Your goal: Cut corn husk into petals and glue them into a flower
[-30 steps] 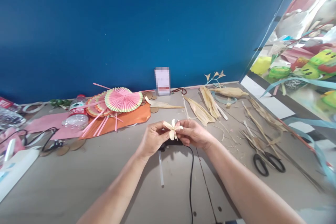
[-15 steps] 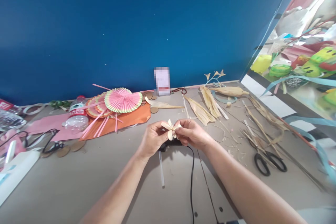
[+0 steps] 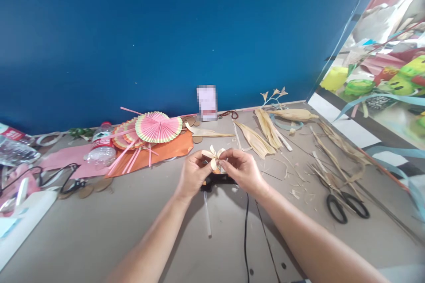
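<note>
A small cream flower [image 3: 213, 155] with pointed petals, which looks made of corn husk, is pinched between my two hands above the table. My left hand [image 3: 195, 171] grips it from the left, thumb against the lower petals. On the other side, my right hand [image 3: 241, 169] has thumb and fingertips closed at a right-hand petal. Just beneath lies a black and orange glue gun [image 3: 219, 180], partly hidden by my hands. A clear glue stick [image 3: 207, 214] points out from it toward me, and a black cord [image 3: 246, 234] runs to the front.
Black-handled scissors [image 3: 347, 208] lie at right among husk scraps. Dried corn husks [image 3: 259, 139] and a stem with small husk flowers [image 3: 275, 93] are behind. Pink paper fans [image 3: 158, 127], a plastic bottle [image 3: 102, 143] and a white tray-like item [image 3: 29, 225] are left. A blue wall [image 3: 166, 31] stands behind.
My right hand has shifted slightly away from the flower's centre, and the flower has tilted a little. More of the glue gun shows below. The whole view has shifted slightly.
</note>
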### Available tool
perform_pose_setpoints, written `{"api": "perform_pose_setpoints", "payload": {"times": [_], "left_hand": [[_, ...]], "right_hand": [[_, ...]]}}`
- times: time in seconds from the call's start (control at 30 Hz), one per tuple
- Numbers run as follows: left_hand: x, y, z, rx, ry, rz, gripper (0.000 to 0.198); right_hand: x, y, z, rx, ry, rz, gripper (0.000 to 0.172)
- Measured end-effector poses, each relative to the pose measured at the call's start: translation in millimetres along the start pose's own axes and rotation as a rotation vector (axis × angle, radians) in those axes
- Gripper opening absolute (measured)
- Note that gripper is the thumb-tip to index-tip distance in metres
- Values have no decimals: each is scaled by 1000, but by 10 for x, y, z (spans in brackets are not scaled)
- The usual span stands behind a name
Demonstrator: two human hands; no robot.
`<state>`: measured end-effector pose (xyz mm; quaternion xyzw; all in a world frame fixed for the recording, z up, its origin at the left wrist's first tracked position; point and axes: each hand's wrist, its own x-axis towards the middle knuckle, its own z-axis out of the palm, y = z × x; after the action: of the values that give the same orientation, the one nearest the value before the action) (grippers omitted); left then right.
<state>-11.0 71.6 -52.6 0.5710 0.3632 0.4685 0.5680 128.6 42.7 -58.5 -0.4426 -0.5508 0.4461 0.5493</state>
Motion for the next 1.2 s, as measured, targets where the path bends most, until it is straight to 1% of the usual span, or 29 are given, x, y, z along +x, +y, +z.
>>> {"api": "perform_pose_setpoints", "payload": {"times": [0.17, 0.3, 0.43, 0.6, 0.7, 0.83, 1.03, 1.13, 1.2], "left_hand": [[-13, -9, 2, 119, 17, 43, 18], [-23, 1, 2, 164, -15, 73, 17], [-28, 41, 17, 210, -33, 107, 16], [-24, 54, 12, 257, -5, 138, 15], [-14, 27, -6, 220, 1, 99, 16], [1, -11, -21, 91, -30, 31, 16], [12, -18, -27, 81, -20, 75, 10], [5, -13, -5, 36, -28, 39, 11], [-3, -11, 19, 3, -11, 5, 13]], "right_hand": [[2, 11, 7, -141, 66, -55, 6], [-2, -11, 4, -249, 98, -105, 6], [6, -1, -10, -308, 134, -146, 6], [4, -19, -23, -363, 130, -188, 7], [-13, -61, -24, -389, 118, -226, 8], [-31, -97, -27, -404, 84, -257, 8], [-30, -80, -35, -451, 80, -287, 8], [-27, -79, -40, -478, 76, -301, 9], [-26, -85, -40, -490, 76, -319, 10]]}}
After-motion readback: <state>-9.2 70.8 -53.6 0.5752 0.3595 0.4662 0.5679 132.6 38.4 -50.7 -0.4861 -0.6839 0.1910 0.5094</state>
